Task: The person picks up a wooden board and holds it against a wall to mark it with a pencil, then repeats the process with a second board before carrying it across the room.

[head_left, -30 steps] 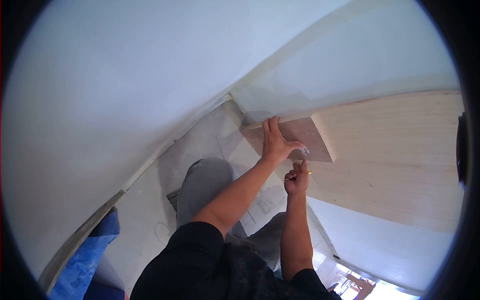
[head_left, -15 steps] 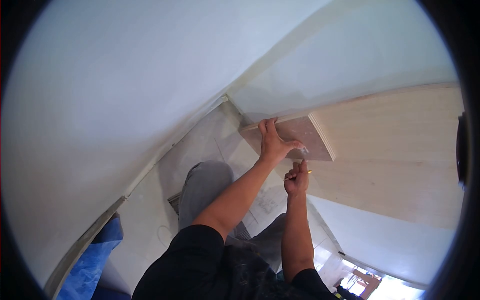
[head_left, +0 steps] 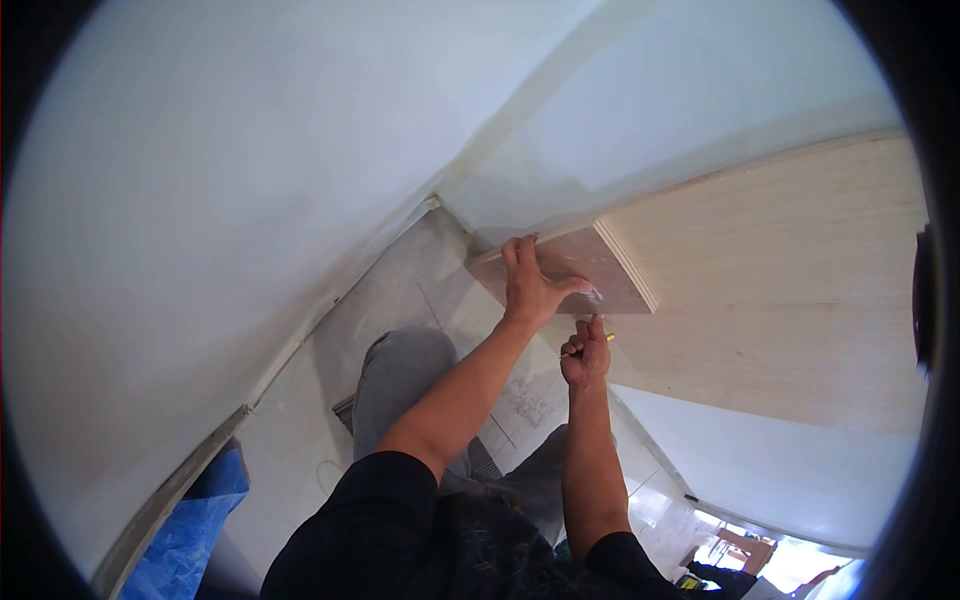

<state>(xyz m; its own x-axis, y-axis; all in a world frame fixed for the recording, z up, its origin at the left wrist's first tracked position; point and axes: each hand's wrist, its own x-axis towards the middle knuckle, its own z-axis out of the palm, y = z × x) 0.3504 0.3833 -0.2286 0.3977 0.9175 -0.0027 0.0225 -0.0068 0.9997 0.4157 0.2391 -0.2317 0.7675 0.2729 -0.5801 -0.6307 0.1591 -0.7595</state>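
Observation:
A small reddish-brown plywood piece lies against the corner where a large pale plywood panel meets the white wall. My left hand presses flat on this piece, fingers spread up to its top edge. My right hand sits just below the piece, fist closed around a thin yellow pencil whose tip points at the pale panel by the piece's lower edge.
White walls fill the left and top. Below is a light tiled floor with a floor vent by my grey-trousered legs. Blue plastic sheeting lies at lower left. A bright doorway opening shows at lower right.
The view has drifted, so hands and plywood sit slightly higher and further left in the frame. Both hands keep the same hold; the pencil stays at the piece's lower edge.

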